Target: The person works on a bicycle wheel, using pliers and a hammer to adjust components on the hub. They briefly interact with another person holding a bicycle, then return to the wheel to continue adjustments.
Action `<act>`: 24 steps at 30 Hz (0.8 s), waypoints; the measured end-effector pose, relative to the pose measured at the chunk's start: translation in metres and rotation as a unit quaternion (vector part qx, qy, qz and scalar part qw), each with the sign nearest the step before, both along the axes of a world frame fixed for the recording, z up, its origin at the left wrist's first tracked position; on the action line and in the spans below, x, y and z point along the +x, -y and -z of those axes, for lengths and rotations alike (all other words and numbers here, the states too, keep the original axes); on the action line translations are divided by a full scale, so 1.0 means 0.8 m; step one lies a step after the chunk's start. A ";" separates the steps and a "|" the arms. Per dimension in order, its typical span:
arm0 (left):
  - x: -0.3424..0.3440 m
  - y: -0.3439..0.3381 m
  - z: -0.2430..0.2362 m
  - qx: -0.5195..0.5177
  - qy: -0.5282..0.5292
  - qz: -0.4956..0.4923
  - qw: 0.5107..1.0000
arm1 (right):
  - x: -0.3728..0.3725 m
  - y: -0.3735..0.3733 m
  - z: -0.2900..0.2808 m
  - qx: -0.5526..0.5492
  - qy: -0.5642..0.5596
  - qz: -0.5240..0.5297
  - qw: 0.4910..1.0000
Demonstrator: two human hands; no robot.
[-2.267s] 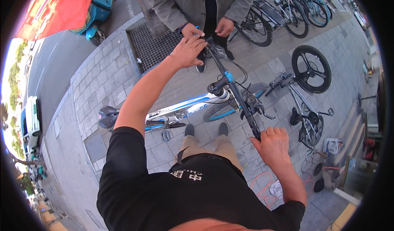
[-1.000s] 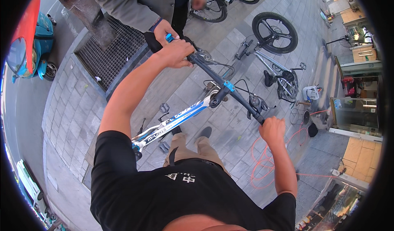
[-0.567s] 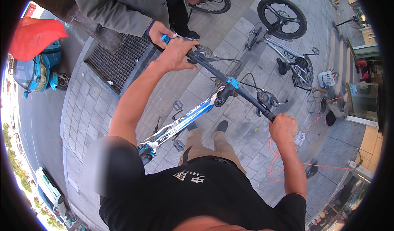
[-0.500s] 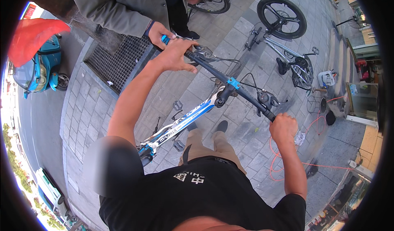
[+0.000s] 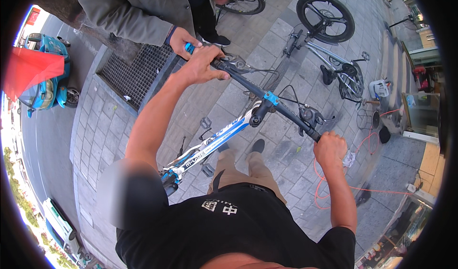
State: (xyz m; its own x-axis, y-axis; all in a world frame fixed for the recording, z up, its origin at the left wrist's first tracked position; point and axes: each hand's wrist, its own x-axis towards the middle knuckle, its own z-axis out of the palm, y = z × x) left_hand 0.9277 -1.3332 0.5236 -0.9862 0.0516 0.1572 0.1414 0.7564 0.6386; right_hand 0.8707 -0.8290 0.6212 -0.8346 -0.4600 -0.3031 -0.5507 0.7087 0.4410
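A white and blue bicycle (image 5: 217, 145) stands to my left side, its black handlebar (image 5: 248, 85) running across in front of me. My right hand (image 5: 330, 148) is wrapped round the handlebar's right end. At the left end my left hand (image 5: 202, 67) lies over the grip, fingers curled and thumb held off to the side. Beside it, a co-worker's hand (image 5: 180, 41) touches the same end, next to a bright blue piece (image 5: 190, 48). Brake levers and cables sit inward of each grip, and a blue stem clamp (image 5: 271, 98) is at the middle.
A silver bicycle (image 5: 341, 63) lies upside down ahead right, its black wheel (image 5: 325, 18) raised. An orange hose (image 5: 319, 188), a white bucket (image 5: 379, 88) and a wire basket (image 5: 366, 118) are at right. A tree grate (image 5: 136, 73) lies left; a blue vehicle (image 5: 43, 90) stands on the road.
Both hands keep their places on the handlebar, which has hardly moved. The red cloth at the far left has swung down and left. The co-worker's arm has shifted slightly left in view.
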 end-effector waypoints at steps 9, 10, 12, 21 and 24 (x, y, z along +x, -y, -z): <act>-0.004 0.011 -0.007 -0.014 0.068 0.030 0.997 | 0.003 -0.006 0.005 -0.018 -0.009 -0.004 1.000; -0.004 0.015 -0.003 -0.031 0.074 0.033 0.996 | 0.003 -0.004 0.005 -0.019 -0.002 0.004 1.000; -0.004 0.013 -0.009 -0.062 0.086 0.041 0.994 | 0.002 -0.004 0.007 -0.017 0.013 0.021 1.000; -0.008 0.030 -0.023 -0.012 0.080 0.156 0.984 | 0.005 -0.007 0.004 -0.020 -0.008 -0.013 1.000; -0.012 0.034 -0.023 0.001 0.101 0.159 0.982 | 0.007 -0.009 0.009 -0.011 -0.008 -0.005 1.000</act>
